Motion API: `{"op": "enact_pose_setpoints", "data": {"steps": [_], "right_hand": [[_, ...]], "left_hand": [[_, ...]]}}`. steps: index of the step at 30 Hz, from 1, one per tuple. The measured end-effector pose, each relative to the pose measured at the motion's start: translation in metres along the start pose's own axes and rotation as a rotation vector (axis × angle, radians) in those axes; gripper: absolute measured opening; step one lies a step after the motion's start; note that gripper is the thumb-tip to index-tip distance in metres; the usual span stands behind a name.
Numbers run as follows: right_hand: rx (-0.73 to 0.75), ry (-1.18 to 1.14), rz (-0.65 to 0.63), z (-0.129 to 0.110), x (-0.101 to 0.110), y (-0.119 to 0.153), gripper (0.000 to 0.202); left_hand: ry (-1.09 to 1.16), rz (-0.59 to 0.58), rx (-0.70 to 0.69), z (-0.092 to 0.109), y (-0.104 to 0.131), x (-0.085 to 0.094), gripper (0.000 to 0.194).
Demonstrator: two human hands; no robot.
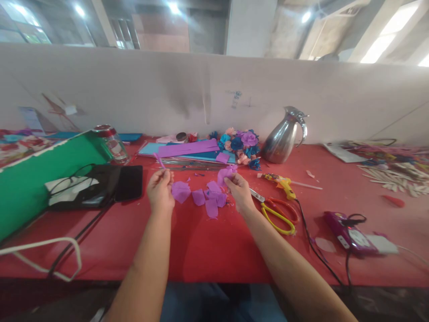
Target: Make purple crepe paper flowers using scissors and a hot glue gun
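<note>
My left hand point(161, 190) is closed in a pinch on a narrow purple paper strip point(158, 160), whose end sticks up above the fingers. In my right hand point(239, 191) a purple paper petal point(224, 175) is gripped between thumb and fingers. One cut purple petal point(181, 191) lies just right of my left hand. Between the hands, several more purple paper pieces point(212, 208) lie on the red table, some overlapping. Scissors point(278, 219) with yellow and red handles rest to the right of my right hand.
A yellow glue gun point(284, 187) lies past the scissors, its cord trailing forward. Finished paper flowers point(243, 143), purple paper sheets point(187, 148) and a metal jug point(281, 138) stand at the back. A phone point(129, 183), glass jar point(114, 145) and green box point(67, 170) are left.
</note>
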State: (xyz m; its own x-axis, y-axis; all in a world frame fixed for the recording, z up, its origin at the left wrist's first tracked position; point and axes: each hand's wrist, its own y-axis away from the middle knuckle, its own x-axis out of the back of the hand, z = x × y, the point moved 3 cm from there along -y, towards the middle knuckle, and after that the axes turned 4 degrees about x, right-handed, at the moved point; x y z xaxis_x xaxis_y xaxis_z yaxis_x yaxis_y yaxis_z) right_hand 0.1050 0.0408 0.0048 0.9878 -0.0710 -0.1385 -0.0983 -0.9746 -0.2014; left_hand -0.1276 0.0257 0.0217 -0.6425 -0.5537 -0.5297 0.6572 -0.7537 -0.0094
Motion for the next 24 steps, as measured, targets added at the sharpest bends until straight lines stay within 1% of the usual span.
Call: {"op": "enact_pose_setpoints", "data": {"steps": [4,7,9,10,13,16,18,20,22,24], "right_hand": [[-0.023,0.019,-0.020,0.002,0.000,0.003,0.024],[-0.018,0.065,-0.038,0.003,-0.007,0.006,0.024],[0.016,0.127,-0.080,0.004,-0.019,0.009,0.022],[0.038,0.164,-0.124,0.004,-0.028,0.010,0.021],[0.142,0.274,-0.302,0.007,-0.060,0.015,0.016],[0.348,0.415,-0.497,0.008,-0.091,0.024,0.021],[0.475,0.593,-0.624,0.010,-0.105,0.032,0.026],[0.530,0.799,-0.698,0.012,-0.111,0.038,0.028],[0.535,0.939,-0.714,0.013,-0.112,0.042,0.028],[0.523,1.005,-0.709,0.012,-0.110,0.044,0.031]], "left_hand": [[0.064,0.168,-0.010,0.013,-0.012,0.017,0.016],[0.077,0.215,0.031,0.015,-0.016,0.025,0.016],[0.058,0.189,0.081,0.013,-0.017,0.027,0.018],[0.042,0.167,0.104,0.013,-0.017,0.027,0.018],[0.004,0.105,0.131,0.010,-0.017,0.027,0.020],[-0.003,0.092,0.124,0.008,-0.018,0.028,0.022],[-0.009,0.083,0.151,0.005,-0.019,0.028,0.023],[-0.026,0.046,0.217,0.002,-0.018,0.026,0.024],[-0.060,-0.014,0.288,0.002,-0.016,0.025,0.024],[-0.110,-0.092,0.361,0.005,-0.010,0.025,0.023]]}}
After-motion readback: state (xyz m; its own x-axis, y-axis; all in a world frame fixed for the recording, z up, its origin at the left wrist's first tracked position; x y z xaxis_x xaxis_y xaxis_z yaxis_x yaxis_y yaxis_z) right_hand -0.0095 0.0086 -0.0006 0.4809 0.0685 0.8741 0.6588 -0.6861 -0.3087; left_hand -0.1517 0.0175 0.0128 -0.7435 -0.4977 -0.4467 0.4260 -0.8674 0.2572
